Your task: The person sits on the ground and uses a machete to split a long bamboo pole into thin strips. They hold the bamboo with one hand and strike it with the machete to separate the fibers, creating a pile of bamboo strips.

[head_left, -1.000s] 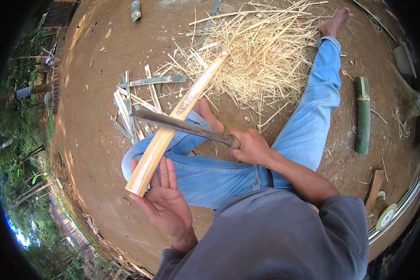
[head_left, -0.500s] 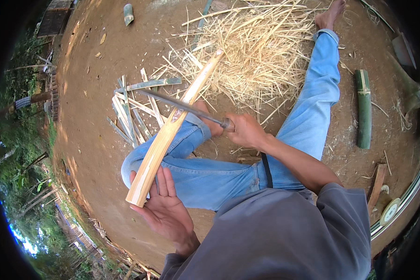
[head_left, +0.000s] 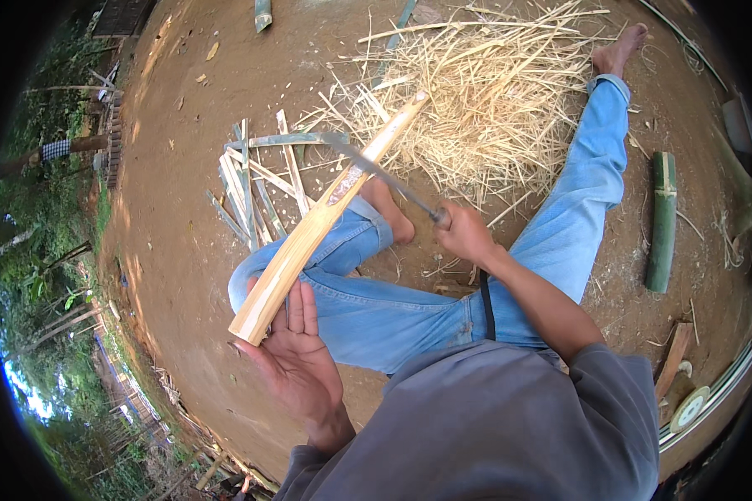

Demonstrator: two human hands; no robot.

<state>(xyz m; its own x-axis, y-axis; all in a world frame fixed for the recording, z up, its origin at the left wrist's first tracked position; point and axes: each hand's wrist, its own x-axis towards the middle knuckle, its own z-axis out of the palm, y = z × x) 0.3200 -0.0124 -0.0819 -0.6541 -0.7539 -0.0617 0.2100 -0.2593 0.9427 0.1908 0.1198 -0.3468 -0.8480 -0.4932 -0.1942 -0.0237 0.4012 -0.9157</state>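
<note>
A long pale split bamboo piece [head_left: 288,263] slants from my left hand over my bent left knee, its narrow far end above a heap of shavings. Palm up, my left hand [head_left: 302,367] holds its broad near end, the fingers partly hidden beneath it. My right hand [head_left: 466,234] is closed round the handle of a long-bladed knife [head_left: 401,190]. The blade crosses the bamboo beside a rough hollow partway along; its tip is blurred, and I cannot tell whether it touches.
The shavings [head_left: 493,108] lie between my legs on the dirt ground [head_left: 175,250]. Green and pale bamboo strips [head_left: 246,184] are scattered past my left knee. A green bamboo length [head_left: 664,221] rests at the right, near a wooden block [head_left: 673,359] and a round disc [head_left: 690,408].
The knife and my right hand have moved to the right, and the blade now crosses the bamboo nearer its far end. The whole view has shifted somewhat.
</note>
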